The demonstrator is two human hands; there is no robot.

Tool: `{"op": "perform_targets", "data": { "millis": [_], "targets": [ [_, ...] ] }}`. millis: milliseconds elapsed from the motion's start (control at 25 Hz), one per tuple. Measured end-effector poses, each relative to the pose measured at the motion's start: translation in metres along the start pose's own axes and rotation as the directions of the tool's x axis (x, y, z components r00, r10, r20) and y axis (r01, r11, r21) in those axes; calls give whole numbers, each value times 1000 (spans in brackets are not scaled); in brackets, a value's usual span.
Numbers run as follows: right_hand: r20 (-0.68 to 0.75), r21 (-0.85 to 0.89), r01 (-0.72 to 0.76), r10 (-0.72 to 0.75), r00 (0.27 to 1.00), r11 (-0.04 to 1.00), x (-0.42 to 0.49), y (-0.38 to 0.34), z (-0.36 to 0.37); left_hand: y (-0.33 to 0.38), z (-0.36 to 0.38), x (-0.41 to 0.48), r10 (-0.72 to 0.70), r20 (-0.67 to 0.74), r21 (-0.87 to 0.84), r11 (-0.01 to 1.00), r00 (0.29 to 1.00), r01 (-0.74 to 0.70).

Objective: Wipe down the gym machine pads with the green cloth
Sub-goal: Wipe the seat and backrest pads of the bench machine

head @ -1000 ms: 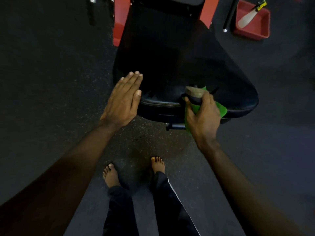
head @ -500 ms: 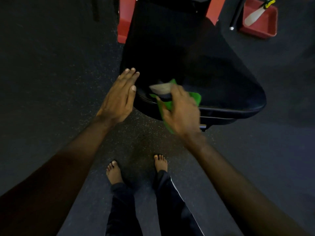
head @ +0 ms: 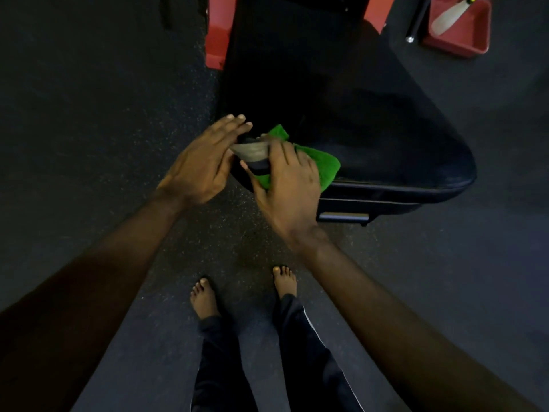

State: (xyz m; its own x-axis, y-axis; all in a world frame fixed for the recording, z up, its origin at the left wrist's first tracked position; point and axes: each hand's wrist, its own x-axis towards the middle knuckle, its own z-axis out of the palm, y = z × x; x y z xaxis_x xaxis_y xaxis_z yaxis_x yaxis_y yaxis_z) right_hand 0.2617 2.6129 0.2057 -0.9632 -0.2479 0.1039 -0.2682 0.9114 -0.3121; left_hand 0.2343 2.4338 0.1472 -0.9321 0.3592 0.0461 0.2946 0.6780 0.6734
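Note:
The black seat pad (head: 341,114) of the gym machine fills the upper middle of the head view. On its front left corner lies the green cloth (head: 320,165). My right hand (head: 291,185) grips the cloth against that corner, fingers curved over it and thumb down the pad's front edge. A worn grey-beige patch (head: 251,150) shows on the corner between my hands. My left hand (head: 202,162) is at the pad's left edge with its fingers straight, the tips reaching the corner, and it holds nothing.
Red frame parts (head: 218,34) stand behind the pad on the left. A red tray (head: 463,28) with a tool lies at the top right beside a dark bar (head: 416,22). A metal bracket (head: 344,216) juts out under the seat. My bare feet (head: 205,298) stand on dark rubber flooring.
My right hand slid the green cloth leftward along the pad's front edge to the left corner. My left hand stayed at the left edge and now nearly meets the right.

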Motion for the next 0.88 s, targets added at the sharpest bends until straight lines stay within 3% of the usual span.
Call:
{"op": "perform_targets", "data": {
  "millis": [120,320,480,720,880],
  "targets": [
    [71,24,87,-88,994,996,-25,45,-24,-1,-3,1,8,-1,32,999,1000,-8],
    [-105,68,-205,212,972,976,-77,152,-59,5,3,-3,-40,-43,12,999,998,40],
    [-212,110,-164,185,960,980,-54,118,-34,7,9,-4,-53,-74,-8,999,996,53],
    [-97,34,-79,82,992,996,-18,17,-3,7,9,-4,-58,-63,-12,998,996,57],
    [129,-32,44,-39,991,999,-13,47,-30,5,6,-3,-54,-33,-4,999,998,54]
  ]
}}
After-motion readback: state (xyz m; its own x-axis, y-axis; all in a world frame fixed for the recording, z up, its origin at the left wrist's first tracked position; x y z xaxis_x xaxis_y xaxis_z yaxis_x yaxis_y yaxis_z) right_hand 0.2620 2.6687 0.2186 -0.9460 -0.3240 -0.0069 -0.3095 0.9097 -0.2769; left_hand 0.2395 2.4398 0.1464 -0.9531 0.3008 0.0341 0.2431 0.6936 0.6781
